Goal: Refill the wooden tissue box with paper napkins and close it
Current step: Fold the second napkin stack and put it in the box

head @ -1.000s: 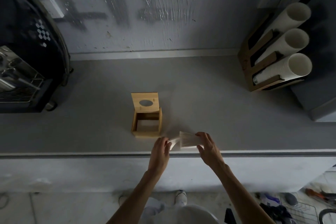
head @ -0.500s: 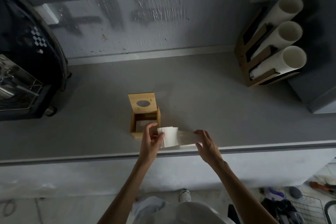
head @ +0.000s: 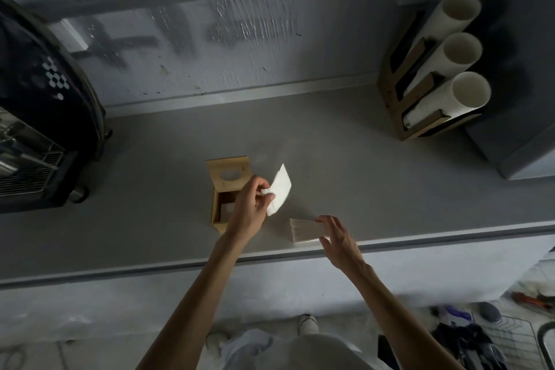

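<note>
The wooden tissue box [head: 216, 213] stands open on the grey counter, its lid [head: 229, 173] with an oval hole tipped up at the far side. A little white paper shows inside. My left hand [head: 250, 207] hovers over the box's right side, pinching a few white napkins [head: 280, 194] that stick up to the right. My right hand [head: 335, 237] holds the remaining napkin stack [head: 304, 230] near the counter's front edge, right of the box.
A black coffee machine [head: 45, 117] fills the left end of the counter [head: 150, 189]. A wooden holder with three white cup stacks [head: 435, 75] stands at the back right. Beyond the counter's front edge, bottom right, a wire basket [head: 492, 339] sits on the floor.
My left hand has pulled a few napkins off the stack and lifted them up toward the box. My right hand stayed near the front edge with the rest.
</note>
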Demonstrator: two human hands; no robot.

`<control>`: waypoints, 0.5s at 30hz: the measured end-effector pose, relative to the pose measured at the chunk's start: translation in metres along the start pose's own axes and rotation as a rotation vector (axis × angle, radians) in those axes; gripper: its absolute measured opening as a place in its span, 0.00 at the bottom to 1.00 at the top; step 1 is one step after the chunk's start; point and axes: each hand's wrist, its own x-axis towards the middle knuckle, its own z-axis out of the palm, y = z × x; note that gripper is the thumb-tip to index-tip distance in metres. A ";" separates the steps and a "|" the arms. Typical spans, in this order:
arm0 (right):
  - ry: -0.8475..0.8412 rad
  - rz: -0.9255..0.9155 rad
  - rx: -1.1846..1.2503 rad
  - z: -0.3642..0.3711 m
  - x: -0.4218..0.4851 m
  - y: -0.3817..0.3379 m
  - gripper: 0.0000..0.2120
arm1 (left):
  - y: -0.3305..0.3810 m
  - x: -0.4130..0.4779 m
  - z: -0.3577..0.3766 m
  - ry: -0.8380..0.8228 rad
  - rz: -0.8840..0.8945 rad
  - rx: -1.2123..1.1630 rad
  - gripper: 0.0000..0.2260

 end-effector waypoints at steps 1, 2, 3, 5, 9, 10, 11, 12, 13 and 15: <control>-0.001 -0.001 0.002 0.000 0.000 0.000 0.21 | 0.002 0.003 -0.002 0.005 0.083 0.077 0.06; -0.001 -0.003 0.004 0.000 0.000 0.000 0.21 | 0.004 0.005 -0.003 -0.001 0.176 0.153 0.06; -0.002 -0.005 0.004 0.000 0.000 0.000 0.21 | 0.006 0.008 -0.005 -0.008 0.263 0.227 0.07; -0.004 -0.002 0.006 0.000 0.000 0.001 0.21 | 0.012 0.015 -0.010 -0.005 0.360 0.331 0.08; 0.001 -0.002 -0.002 -0.001 0.000 0.000 0.21 | 0.032 0.024 -0.023 0.220 0.440 0.170 0.05; 0.003 -0.004 -0.004 -0.001 0.000 0.000 0.21 | 0.035 0.024 -0.027 0.307 0.372 0.029 0.05; 0.006 -0.004 -0.005 -0.001 0.000 0.000 0.21 | 0.038 0.024 -0.029 0.370 0.317 -0.057 0.05; 0.007 -0.006 -0.007 -0.001 0.000 -0.001 0.21 | 0.039 0.023 -0.030 0.404 0.278 -0.096 0.06; 0.006 -0.007 -0.006 0.000 0.000 -0.001 0.21 | 0.039 0.021 -0.031 0.408 0.246 -0.132 0.06; 0.011 -0.008 -0.006 0.001 0.000 0.000 0.22 | 0.035 0.017 -0.026 0.346 0.314 -0.021 0.06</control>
